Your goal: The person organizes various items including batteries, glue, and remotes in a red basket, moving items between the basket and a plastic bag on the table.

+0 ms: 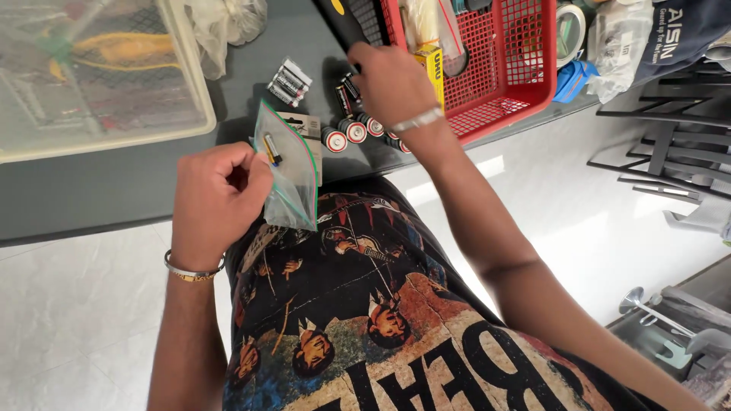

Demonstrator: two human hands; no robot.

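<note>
Left hand (217, 199), left of centre: closed in a loose fist, pinching by its edge a small clear zip bag (289, 175) with green seal line; bag hung upright over the near edge of the dark table (99, 190), one small battery (271, 148) visible inside near its top. Right hand (392, 82), upper centre: curled, palm down, fingers over a group of batteries; whether anything was actually gripped could not be told. Silver bracelet on each wrist. Row of larger batteries (354, 131) with red-and-white ends, lying just below the right hand, close to the table's near edge. Shrink-wrapped pack of small batteries (290, 81), upper centre, just left of the right hand, apart from the row. Small card (304, 125) flat on the table, partly behind the bag. Red mesh basket (525, 68), upper right, touching or just beside the right hand, its corner reaching the table edge; yellow box (432, 67) inside against the near wall. Clear plastic lidded bin (99, 76), upper left, filling that corner. Crumpled clear plastic (228, 23), top, beside the bin. Open tabletop between bin and batteries; open strip along the near edge at left. Pale tiled floor (594, 221) below and right of the table, unobstructed up to dark chair frames (670, 144) at far right.
</note>
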